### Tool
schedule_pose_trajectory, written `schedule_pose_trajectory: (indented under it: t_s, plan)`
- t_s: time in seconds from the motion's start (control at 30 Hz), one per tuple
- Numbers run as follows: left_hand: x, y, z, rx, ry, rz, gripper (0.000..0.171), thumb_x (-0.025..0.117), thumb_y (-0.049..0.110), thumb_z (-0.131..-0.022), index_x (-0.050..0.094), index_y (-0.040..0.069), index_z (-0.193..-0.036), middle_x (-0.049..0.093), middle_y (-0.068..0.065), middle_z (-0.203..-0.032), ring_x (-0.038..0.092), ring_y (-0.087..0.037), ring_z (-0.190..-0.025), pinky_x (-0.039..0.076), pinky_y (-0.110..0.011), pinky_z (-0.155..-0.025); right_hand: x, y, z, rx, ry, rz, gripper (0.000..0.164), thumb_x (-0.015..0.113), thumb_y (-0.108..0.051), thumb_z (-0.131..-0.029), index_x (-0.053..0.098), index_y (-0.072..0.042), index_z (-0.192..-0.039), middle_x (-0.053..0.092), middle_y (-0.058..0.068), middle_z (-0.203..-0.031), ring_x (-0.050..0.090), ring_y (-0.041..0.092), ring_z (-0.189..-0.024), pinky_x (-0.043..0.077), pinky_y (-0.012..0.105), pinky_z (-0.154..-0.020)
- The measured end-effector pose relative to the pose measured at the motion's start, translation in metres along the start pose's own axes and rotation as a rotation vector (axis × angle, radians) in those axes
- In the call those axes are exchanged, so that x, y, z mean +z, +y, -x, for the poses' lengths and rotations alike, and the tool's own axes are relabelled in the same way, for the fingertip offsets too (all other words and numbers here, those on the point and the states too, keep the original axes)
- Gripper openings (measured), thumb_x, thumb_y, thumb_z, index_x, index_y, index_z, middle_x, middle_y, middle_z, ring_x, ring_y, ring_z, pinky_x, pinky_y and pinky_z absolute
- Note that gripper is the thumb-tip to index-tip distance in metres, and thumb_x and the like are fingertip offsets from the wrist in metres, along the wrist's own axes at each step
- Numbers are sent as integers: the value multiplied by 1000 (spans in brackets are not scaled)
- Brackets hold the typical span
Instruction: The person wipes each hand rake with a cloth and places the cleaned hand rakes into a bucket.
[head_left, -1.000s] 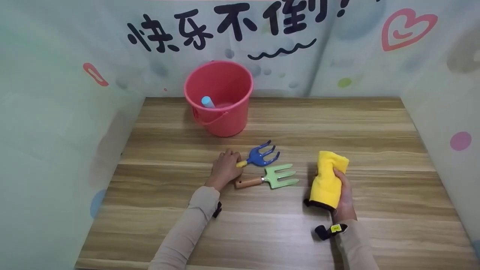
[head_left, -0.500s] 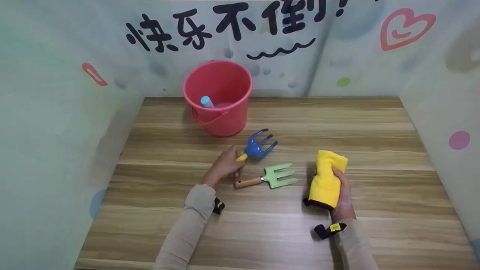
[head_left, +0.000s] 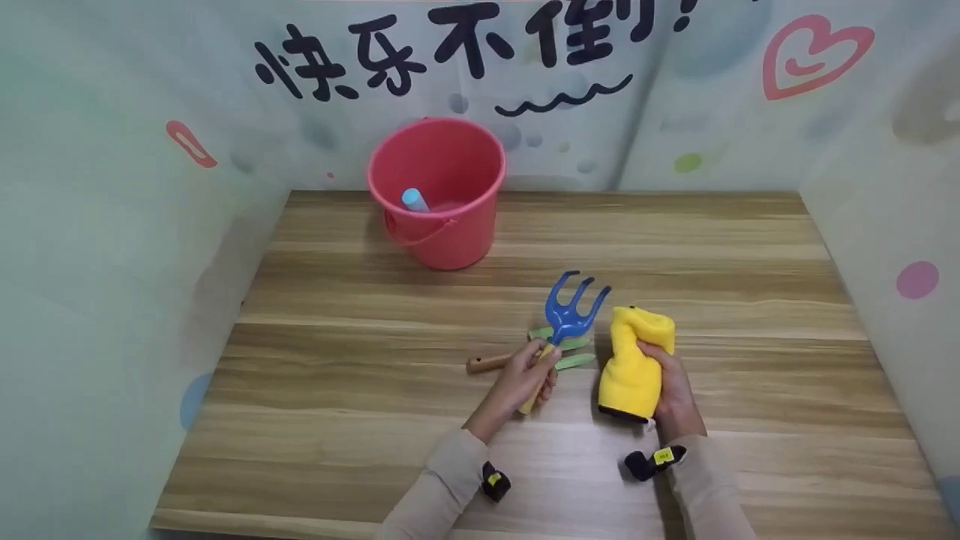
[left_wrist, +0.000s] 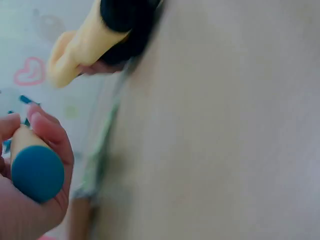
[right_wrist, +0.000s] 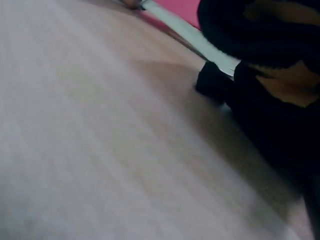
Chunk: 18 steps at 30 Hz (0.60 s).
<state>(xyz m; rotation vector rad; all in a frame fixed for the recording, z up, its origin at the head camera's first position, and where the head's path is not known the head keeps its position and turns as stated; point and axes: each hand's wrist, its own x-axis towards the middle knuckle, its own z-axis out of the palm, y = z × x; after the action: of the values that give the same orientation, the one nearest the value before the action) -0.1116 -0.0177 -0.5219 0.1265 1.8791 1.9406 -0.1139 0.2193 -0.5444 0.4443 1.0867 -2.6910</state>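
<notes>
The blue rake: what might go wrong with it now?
The blue rake is near the yellow bundle held in the right hand; its prongs might snag it. The left hand, gripping the rake, partly hides the green fork in the head view, so that fork could get knocked.

A blue three-tined hand rake (head_left: 570, 322) with a yellow handle, blue at the butt, slants in the left grip (head_left: 525, 376) above the worktop (head_left: 352, 420), tines at the far end. Near it, the right grip (head_left: 677, 394) holds a creased, tube-like yellow fabric piece (head_left: 631, 381), folded over at the top, black-edged at the bottom.
</notes>
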Motion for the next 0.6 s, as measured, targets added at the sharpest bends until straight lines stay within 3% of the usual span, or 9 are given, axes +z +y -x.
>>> schedule_pose_trajectory:
  t_s: [0.13,0.33,0.43,0.6]
  plan:
    - [6,-19,-7,2,-20,45,26,53,34,-95,51,11,-107,54,1,-61,48,-9,-45,43,-21,-41,5,5,-3,-105,25,99,27,44,6,-91,59,-15,-100,64,0,-94,63,12,-86,53,24,-79]
    - [11,-26,-7,-8,-17,13,28,57,38,-92,53,15,-107,54,1,-62,47,-9,-45,42,-21,-39,16,13,2,-208,20,326,46,46,17,-81,65,-24,-93,63,-5,-96,59,9,-89,50,21,-81]
    - [13,-28,-6,-10,5,-7,29,59,41,-90,54,17,-104,54,1,-61,46,-9,-44,42,-22,-37,27,16,5,-214,14,421,43,50,15,-79,65,-21,-97,63,-4,-100,59,12,-92,51,23,-83]
    - [14,-30,-6,10,61,-61,30,59,46,-88,54,20,-102,51,1,-58,42,-9,-40,37,-21,-33,51,19,8,-291,-20,659,34,60,8,-81,60,-6,-112,61,1,-108,57,17,-96,50,27,-83]
